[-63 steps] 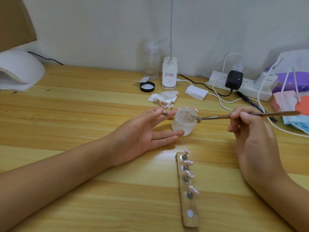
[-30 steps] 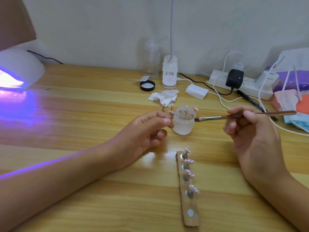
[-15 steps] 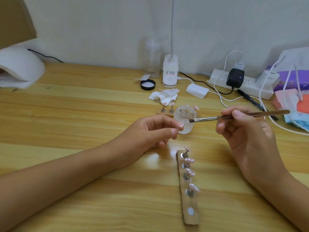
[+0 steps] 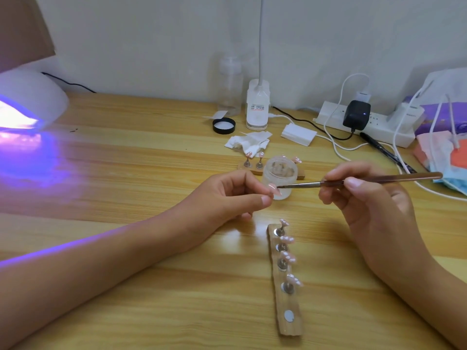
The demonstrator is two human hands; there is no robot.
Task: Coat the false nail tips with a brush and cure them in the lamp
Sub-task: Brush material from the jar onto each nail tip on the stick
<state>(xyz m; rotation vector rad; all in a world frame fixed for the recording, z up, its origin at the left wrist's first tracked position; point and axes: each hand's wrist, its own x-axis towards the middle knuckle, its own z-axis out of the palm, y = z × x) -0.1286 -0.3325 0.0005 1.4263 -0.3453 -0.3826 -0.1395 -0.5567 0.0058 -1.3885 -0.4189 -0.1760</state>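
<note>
One wide wooden tabletop (image 4: 126, 178) under everything

One white lamp (image 4: 30, 97) at the far left edge, glowing purple onto the wood

Two bare hands in the middle: left hand (image 4: 222, 198) with fingers curled, pinching one pink nail tip (image 4: 275, 189) just in front of the jar; right hand (image 4: 371, 205) with fingers curled round one brush (image 4: 379, 180), hair end touching that tip

One long wooden strip (image 4: 290, 322) near the body, between the two arms, with four more nail tips (image 4: 288, 239) up on little metal stands and one bare silver spot at the near end

One second strip (image 4: 252, 170) behind the jar, partly hidden, two tips on stands at its left, more peeking out at the right

One cloudy jar (image 4: 278, 173), open, between the two strips

One black lid (image 4: 224, 125) lying far back, near the wall
</note>
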